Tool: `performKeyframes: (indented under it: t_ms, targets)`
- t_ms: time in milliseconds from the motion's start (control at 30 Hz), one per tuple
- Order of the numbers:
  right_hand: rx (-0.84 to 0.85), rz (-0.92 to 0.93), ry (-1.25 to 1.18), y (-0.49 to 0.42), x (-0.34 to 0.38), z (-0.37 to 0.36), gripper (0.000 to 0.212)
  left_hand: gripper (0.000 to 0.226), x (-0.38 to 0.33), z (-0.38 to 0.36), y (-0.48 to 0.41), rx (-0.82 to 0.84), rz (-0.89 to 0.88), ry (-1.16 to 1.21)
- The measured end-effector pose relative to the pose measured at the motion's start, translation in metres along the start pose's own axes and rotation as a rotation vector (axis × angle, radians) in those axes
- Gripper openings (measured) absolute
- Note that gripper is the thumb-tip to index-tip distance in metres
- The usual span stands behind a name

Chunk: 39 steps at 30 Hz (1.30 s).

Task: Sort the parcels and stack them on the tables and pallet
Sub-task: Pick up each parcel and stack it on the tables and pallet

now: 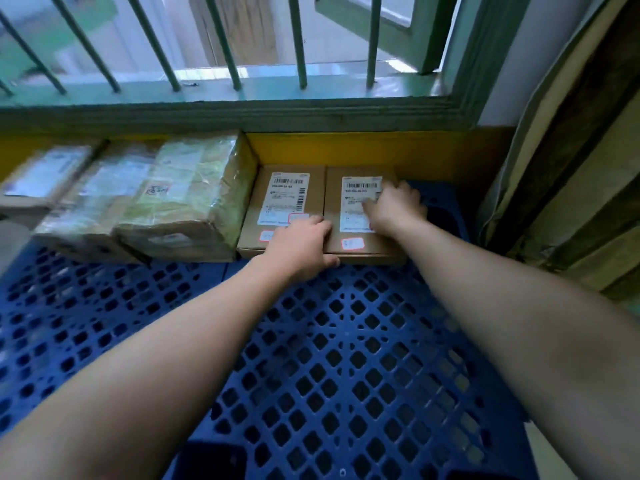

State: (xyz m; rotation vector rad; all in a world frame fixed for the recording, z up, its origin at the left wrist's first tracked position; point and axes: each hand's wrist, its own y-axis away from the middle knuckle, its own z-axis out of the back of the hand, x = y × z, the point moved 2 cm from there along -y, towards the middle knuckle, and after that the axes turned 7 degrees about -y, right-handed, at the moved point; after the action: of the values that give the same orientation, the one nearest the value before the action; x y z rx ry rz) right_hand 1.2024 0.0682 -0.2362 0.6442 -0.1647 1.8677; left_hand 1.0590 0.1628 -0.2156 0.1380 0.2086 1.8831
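1. The right box (pixel 355 216) lies flat on the blue pallet (pixel 346 341). It is at the far edge, by the yellow wall (pixel 346 147). It touches the left box (pixel 277 202) side by side.
2. Its long side runs away from the person, toward the wall.
3. The left grip (pixel 301 247) is at the near corner, where the two boxes meet. Its fingers are on top and its thumb is on the front edge of the right box, so it seems to pinch it.
4. The right grip (pixel 398 206) lies spread on top, farther back, with fingers reaching the right edge. It looks flat, not closed.
5. I think the box only needs a small push to sit straight.
6. Each box has a white label with bar codes and small red-edged stickers. The print is too blurry to read.
7. Shiny wrapped parcels (pixel 187 195) sit to the left.
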Motion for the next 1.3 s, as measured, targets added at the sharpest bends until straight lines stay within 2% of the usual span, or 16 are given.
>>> performKeyframes:
  t_ms: [100, 233, 400, 567, 700, 833, 900, 1067, 1300]
  targets:
    - [-0.046, 0.111, 0.034, 0.028, 0.017, 0.005, 0.065, 0.073, 0.006, 0.017, 0.02, 0.002, 0.016, 0.213]
    - [0.014, 0.229, 0.011, 0.08, 0.045, 0.004, 0.072, 0.069, 0.025, 0.033, 0.076, -0.089, -0.001, 0.384]
    - [0.063, 0.377, -0.027, 0.164, 0.11, -0.015, 0.069, 0.069, 0.087, 0.041, 0.171, -0.158, 0.089, 0.438]
    - [0.167, 0.537, -0.028, 0.258, 0.215, -0.064, 0.07, 0.07, 0.194, 0.038, 0.298, -0.18, 0.268, 0.415]
    - [0.259, 0.692, -0.033, 0.344, 0.305, -0.124, 0.072, 0.069, 0.282, 0.02, 0.413, -0.222, 0.503, 0.453]
    - [0.433, 0.833, -0.053, 0.418, 0.377, -0.181, 0.071, 0.069, 0.347, 0.0, 0.516, -0.261, 0.67, 0.481]
    - [0.465, 0.893, -0.032, 0.447, 0.408, -0.202, 0.071, 0.069, 0.373, -0.006, 0.554, -0.283, 0.733, 0.477]
    - [0.509, 0.974, -0.025, 0.489, 0.467, -0.248, 0.069, 0.068, 0.431, -0.026, 0.608, -0.319, 0.857, 0.52]
    - [0.559, 0.99, -0.075, 0.478, 0.553, -0.314, 0.067, 0.07, 0.529, -0.041, 0.609, -0.297, 0.952, 0.555]
